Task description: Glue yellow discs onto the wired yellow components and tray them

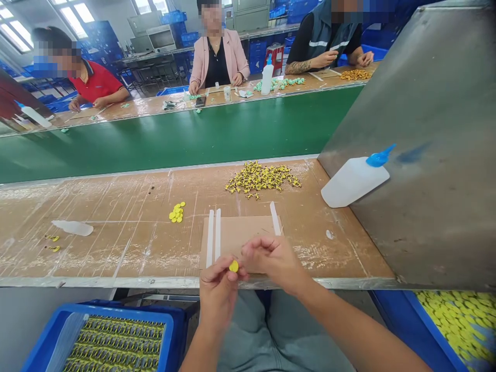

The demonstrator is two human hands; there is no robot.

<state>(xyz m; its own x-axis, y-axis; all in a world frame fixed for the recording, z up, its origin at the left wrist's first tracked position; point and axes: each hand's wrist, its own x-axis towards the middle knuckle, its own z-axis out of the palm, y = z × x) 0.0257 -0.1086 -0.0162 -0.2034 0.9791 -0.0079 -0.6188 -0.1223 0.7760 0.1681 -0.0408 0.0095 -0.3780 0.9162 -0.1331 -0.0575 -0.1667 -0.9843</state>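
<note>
My left hand (pixel 221 281) pinches a small yellow disc (pixel 233 266) between thumb and fingers, just above the table's front edge. Close to its right, my right hand (pixel 267 254) has its fingers curled together near the disc; whatever they hold, if anything, is too small to name. Under and behind both hands lies a cardboard sheet (pixel 244 232) with white tape strips. Beyond it is a pile of small yellow and dark pieces (pixel 261 178). A small group of yellow discs (pixel 177 212) rests to the left of the sheet.
A white bottle with a blue nozzle (pixel 354 182) leans against the metal panel (pixel 426 129) at right. A small clear bottle (pixel 73 227) lies at left. Blue crates (pixel 168 330) flank my legs. Beyond the green belt (pixel 201 134), several people sit at another table.
</note>
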